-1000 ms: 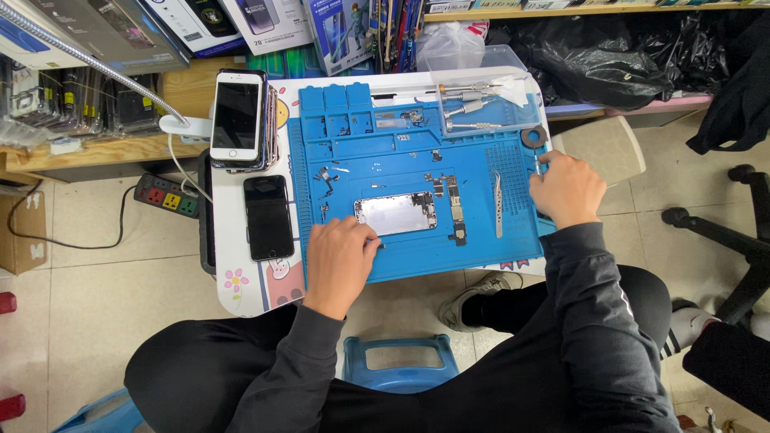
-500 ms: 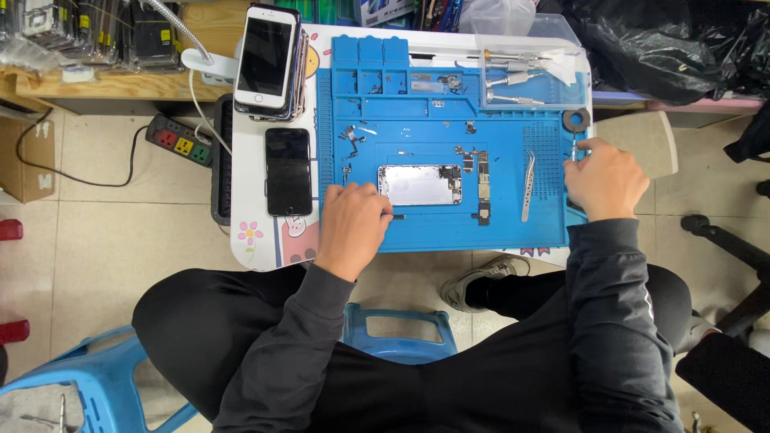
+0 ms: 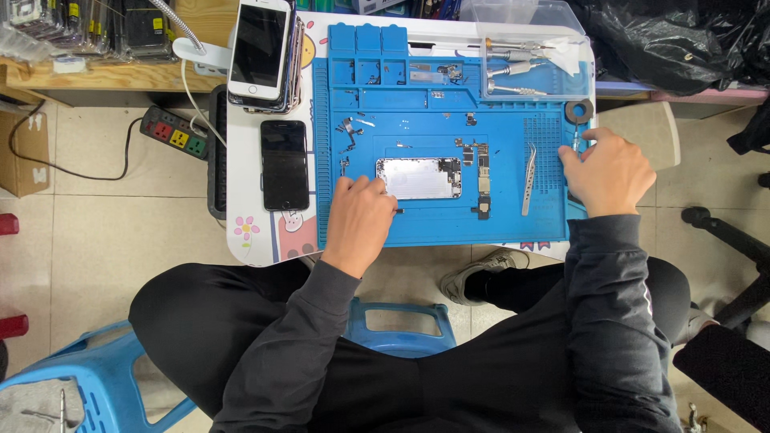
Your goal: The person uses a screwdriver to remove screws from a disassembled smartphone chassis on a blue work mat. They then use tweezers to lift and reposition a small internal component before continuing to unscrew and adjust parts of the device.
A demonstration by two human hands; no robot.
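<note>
Two hands are seen at work over a blue repair mat (image 3: pixel 449 216) that covers most of a small white tabletop (image 3: pixel 241 160). The left hand (image 3: pixel 358 223) is laid palm-down near the mat's front edge, its fingers bent and held together, their tips touching the left end of an opened phone body (image 3: pixel 419 177) that lies flat at the mat's centre. Just right of that body, a narrow circuit board (image 3: pixel 482 178) is set lengthwise, and further right a pair of tweezers (image 3: pixel 528 178) lies parallel to it. The right hand (image 3: pixel 605 172) is placed at the mat's right edge, overhanging the tabletop's rim, its fingers curled; whether something is pinched in it cannot be told. A dark ring-shaped roll (image 3: pixel 578 111) sits at that edge just behind this hand.

Open mat is left along the front strip between the two hands. Small screws and brackets (image 3: pixel 346 128) are scattered behind the left hand. Screwdrivers (image 3: pixel 513 72) are kept in a clear tray (image 3: pixel 553 16) on the mat's back right corner. Left of the mat, a black phone (image 3: pixel 284 164) lies face up, and behind it a stack of phones (image 3: pixel 259 48) crowds the tabletop's corner. A power strip (image 3: pixel 178 136) lies on the floor beyond the tabletop's left side.
</note>
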